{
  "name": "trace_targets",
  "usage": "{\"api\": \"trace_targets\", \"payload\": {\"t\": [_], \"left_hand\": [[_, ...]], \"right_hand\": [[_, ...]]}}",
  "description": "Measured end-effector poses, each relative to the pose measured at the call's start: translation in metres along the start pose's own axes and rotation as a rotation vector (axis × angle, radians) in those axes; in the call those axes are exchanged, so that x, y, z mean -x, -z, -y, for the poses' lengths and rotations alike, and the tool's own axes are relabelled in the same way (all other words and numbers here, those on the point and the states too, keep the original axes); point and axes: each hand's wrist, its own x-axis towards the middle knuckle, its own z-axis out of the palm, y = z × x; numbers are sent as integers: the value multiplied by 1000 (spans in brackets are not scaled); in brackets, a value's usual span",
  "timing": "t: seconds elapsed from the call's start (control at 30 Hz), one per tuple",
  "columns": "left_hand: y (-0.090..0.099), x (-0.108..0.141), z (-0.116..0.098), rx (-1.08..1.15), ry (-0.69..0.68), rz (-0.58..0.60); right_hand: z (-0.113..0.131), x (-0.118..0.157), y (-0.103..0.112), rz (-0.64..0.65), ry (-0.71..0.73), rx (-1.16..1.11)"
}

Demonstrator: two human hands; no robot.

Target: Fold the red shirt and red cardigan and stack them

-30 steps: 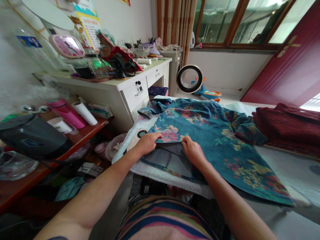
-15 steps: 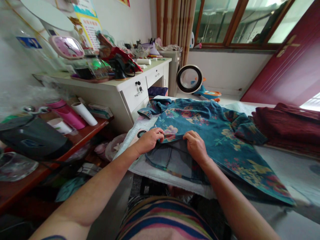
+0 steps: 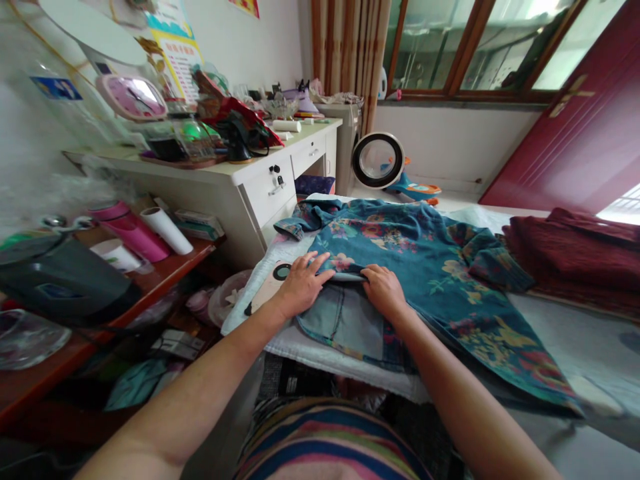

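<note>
A teal floral long-sleeved top (image 3: 415,247) lies spread on the padded white cloth (image 3: 280,341). Its near edge is folded up, baring the greyish inner side and a seam line. My left hand (image 3: 303,287) rests with spread fingers on the fold's left end, pressing the fabric. At the other end of that fold, my right hand (image 3: 384,291) has its fingers curled and pinching the edge. Between both hands runs a pale strip of turned-over fabric. A round dark-ringed print (image 3: 281,271) on the cloth shows left of my left hand.
Folded maroon clothing (image 3: 575,257) is piled at the right. A white desk (image 3: 225,170) crowded with objects stands behind, on the left. Nearer me, a low reddish-brown shelf (image 3: 165,283) holds a pink flask (image 3: 131,233) and a dark grey container (image 3: 63,280).
My left hand has gone from pinching the edge to lying spread on the fabric. The fold between my hands has turned, showing a paler strip. My right hand still grips the edge.
</note>
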Motion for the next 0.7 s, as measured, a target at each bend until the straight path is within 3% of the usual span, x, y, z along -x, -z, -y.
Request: {"api": "trace_targets", "payload": {"t": [0.1, 0.23, 0.37, 0.57, 0.7], "left_hand": [[-6, -1, -1, 18, 3, 37], [-15, -5, -1, -7, 174, 70], [-17, -7, -6, -9, 285, 123], [1, 5, -2, -46, 254, 139], [13, 25, 19, 84, 169, 87]], "right_hand": [[-3, -5, 1, -31, -69, -28], [-4, -4, -2, -134, -140, -33], [-6, 0, -10, -156, -135, -60], [-10, 7, -8, -226, 46, -247], [-1, 22, 8, -91, 203, -437]]}}
